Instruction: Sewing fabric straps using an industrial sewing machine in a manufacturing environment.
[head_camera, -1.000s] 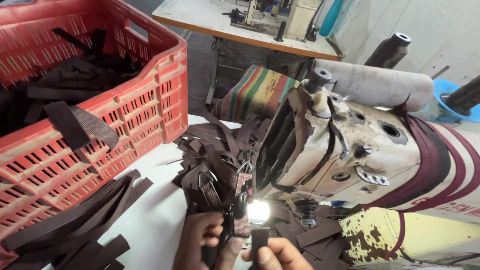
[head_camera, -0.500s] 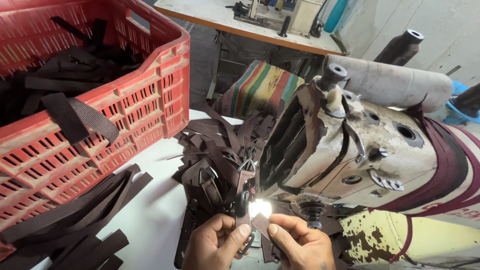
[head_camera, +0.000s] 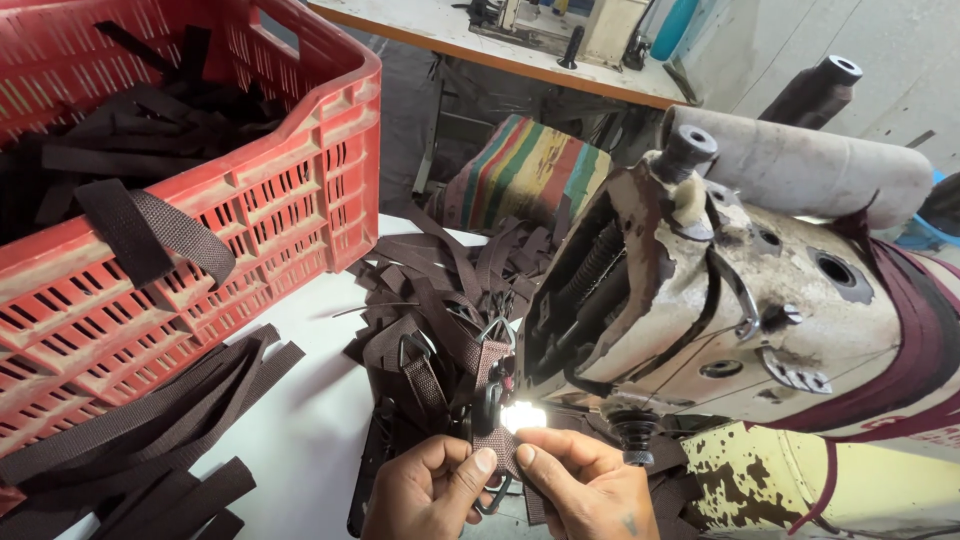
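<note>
— Where was the strap (head_camera: 497, 447)?
— Pinched by both the left hand (head_camera: 430, 492) and right hand (head_camera: 590, 490), near the sewing machine (head_camera: 720, 330) needle.
— Much finished?
— A pile of straps (head_camera: 440, 300) lay behind; more filled the red crate (head_camera: 250, 200) at far left.
</note>
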